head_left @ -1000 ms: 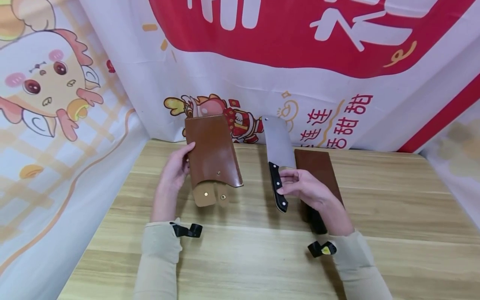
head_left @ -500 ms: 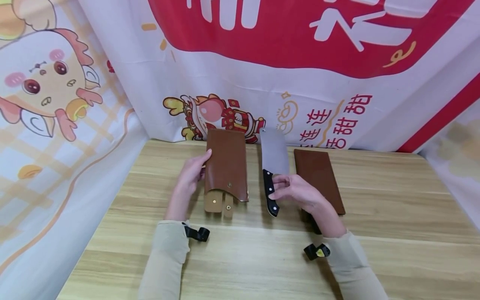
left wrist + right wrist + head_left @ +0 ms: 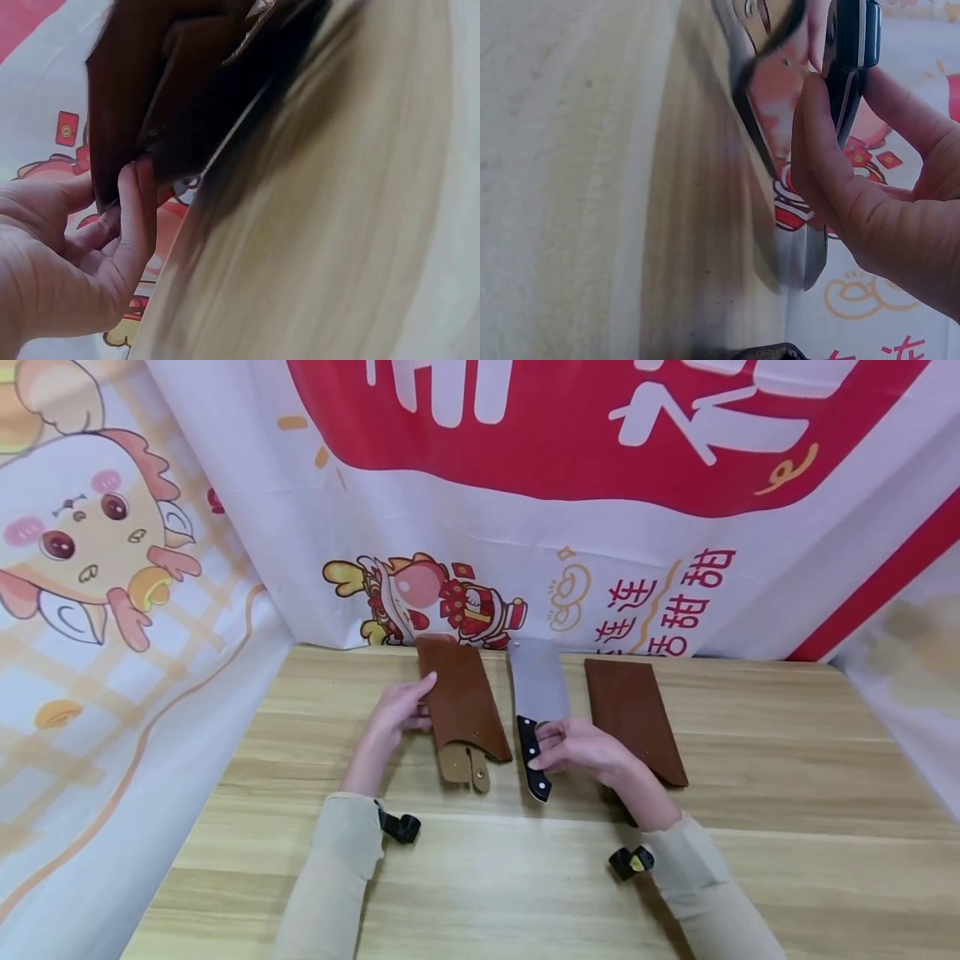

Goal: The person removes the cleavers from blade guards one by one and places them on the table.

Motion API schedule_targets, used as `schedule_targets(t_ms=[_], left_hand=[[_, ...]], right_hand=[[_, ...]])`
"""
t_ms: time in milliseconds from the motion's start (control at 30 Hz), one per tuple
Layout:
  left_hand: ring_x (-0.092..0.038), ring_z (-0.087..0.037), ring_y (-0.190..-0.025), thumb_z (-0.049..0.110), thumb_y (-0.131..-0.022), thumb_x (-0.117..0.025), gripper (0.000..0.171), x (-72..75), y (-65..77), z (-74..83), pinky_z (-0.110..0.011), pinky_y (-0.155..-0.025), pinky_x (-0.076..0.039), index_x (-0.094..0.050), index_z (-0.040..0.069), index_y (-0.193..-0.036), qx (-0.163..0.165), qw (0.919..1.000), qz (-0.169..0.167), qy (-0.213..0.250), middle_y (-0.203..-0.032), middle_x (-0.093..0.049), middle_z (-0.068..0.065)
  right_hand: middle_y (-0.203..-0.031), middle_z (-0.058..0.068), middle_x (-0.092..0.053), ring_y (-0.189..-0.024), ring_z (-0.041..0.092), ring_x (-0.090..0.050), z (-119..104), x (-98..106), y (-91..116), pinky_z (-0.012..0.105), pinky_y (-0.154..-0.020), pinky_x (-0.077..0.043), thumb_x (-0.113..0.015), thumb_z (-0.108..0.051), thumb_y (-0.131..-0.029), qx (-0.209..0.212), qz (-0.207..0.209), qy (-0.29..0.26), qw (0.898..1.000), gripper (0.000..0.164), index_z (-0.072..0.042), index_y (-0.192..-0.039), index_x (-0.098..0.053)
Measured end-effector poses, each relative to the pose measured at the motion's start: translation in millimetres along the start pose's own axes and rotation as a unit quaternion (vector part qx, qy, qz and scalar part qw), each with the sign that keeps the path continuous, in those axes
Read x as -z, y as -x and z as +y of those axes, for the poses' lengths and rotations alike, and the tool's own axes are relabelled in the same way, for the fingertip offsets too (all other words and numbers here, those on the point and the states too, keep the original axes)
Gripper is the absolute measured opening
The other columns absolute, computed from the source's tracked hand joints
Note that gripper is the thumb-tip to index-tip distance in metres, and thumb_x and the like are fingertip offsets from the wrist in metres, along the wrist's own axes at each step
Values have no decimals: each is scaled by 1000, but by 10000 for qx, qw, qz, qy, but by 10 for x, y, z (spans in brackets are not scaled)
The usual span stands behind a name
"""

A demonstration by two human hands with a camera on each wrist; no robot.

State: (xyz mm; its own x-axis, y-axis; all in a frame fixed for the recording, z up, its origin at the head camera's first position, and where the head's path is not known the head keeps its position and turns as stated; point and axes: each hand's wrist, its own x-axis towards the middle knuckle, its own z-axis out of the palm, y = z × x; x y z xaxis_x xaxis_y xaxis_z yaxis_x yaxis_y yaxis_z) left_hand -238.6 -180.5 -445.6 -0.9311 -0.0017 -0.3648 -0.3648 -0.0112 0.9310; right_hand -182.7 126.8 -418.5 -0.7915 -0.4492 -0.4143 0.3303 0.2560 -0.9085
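My left hand (image 3: pixel 397 708) pinches the left edge of a brown leather knife sheath (image 3: pixel 461 697), thumb in front. Tan snap straps hang from the sheath's near end. In the left wrist view the held sheath (image 3: pixel 187 90) is tilted above the tabletop, its underside dark. Just to its right, my right hand (image 3: pixel 585 750) holds a cleaver (image 3: pixel 538 681) by its black riveted handle, the blade pointing away from me. In the right wrist view, thumb and fingers pinch the cleaver handle (image 3: pixel 853 45) from both sides. Sheath and cleaver are side by side, apart.
A second brown sheath (image 3: pixel 630 706) lies on the wooden table (image 3: pixel 480 877) at the right, with a dark handle (image 3: pixel 618 806) at its near end, partly hidden by my right wrist. A printed white and red cloth (image 3: pixel 450 535) hangs behind the table's far edge.
The held sheath has come down and to the right, nearer the cleaver. The cleaver has moved down and a little left. Both hands keep their hold.
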Motion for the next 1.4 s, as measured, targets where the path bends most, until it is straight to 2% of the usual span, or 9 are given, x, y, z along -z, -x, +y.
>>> schedule_targets(t_ms=[200,433,567,767,867,967,1167,1267,1400], left_hand=[[-59,-10,-68,32,-109,-55,42,22,-75,4,-23,-61,-58,-63,-7,-119,-36,9967,-198,-782,-78,-62,0],[-59,-10,-66,27,-111,-51,37,18,-82,-25,-24,-56,-56,-64,-7,-107,-284,9914,-229,-1261,-75,-62,-2],[-59,-11,-66,24,-110,-52,34,-14,-88,-62,-26,-55,-57,-64,-6,-101,-390,9886,-153,-1447,-76,-61,-3],[-65,-24,-86,15,-105,-60,35,-57,-103,-65,-30,-62,-59,-58,-10,-130,-587,9748,110,-2151,-111,-66,-23],[-67,-30,-97,11,-103,-63,49,-65,-101,-27,-29,-64,-58,-48,-8,-145,-677,9630,152,-2603,-131,-62,-28],[-69,-29,-89,12,-101,-65,52,-87,-60,31,-30,-64,-58,-48,-7,-146,-794,9443,269,-3183,-131,-63,-28],[-65,-38,-112,20,-101,-65,46,-139,27,107,-49,-97,-53,-57,-9,-136,-1043,8869,499,-4473,-125,-66,-26],[-60,-42,-121,26,-102,-63,48,-192,66,157,-53,-103,-49,-59,-9,-134,-1039,8614,574,-4939,-130,-62,-28],[-57,-45,-123,32,-104,-59,50,-292,118,221,-55,-104,-48,-58,-8,-134,-1063,8521,711,-5076,-133,-55,-31]], right_hand=[[-141,37,-47,-102,25,-68,66,-22,-57,45,-93,-59,-75,4,-86,-74,-17,178,9998,78,23,-148,-30],[-102,16,-61,-90,23,-72,134,-26,-74,44,-88,-61,-75,5,-87,-56,-56,369,9993,73,24,-145,-34],[-99,15,-68,-90,24,-73,164,-54,-69,43,-84,-62,-75,4,-88,-55,-40,446,9990,72,24,-144,-34],[-106,22,-71,-86,24,-72,166,-138,-84,39,-78,-64,-74,2,-90,-79,80,449,9989,64,22,-138,-39],[-100,20,-70,-77,21,-71,145,-181,-103,36,-71,-64,-75,1,-89,-87,235,499,9984,58,20,-134,-43],[-94,19,-68,-68,20,-69,137,-224,-118,35,-65,-63,-76,1,-88,-74,396,665,9970,52,17,-128,-47],[-82,21,-68,-61,23,-69,111,-277,-114,38,-60,-63,-75,-1,-91,-153,440,879,9950,42,13,-122,-50],[-84,22,-70,-65,26,-71,84,-249,-76,39,-62,-64,-73,-6,-95,-150,334,901,9953,39,12,-123,-52],[-89,23,-71,-73,29,-72,55,-152,7,41,-67,-64,-66,-13,-101,29,325,937,9951,34,11,-122,-55]])
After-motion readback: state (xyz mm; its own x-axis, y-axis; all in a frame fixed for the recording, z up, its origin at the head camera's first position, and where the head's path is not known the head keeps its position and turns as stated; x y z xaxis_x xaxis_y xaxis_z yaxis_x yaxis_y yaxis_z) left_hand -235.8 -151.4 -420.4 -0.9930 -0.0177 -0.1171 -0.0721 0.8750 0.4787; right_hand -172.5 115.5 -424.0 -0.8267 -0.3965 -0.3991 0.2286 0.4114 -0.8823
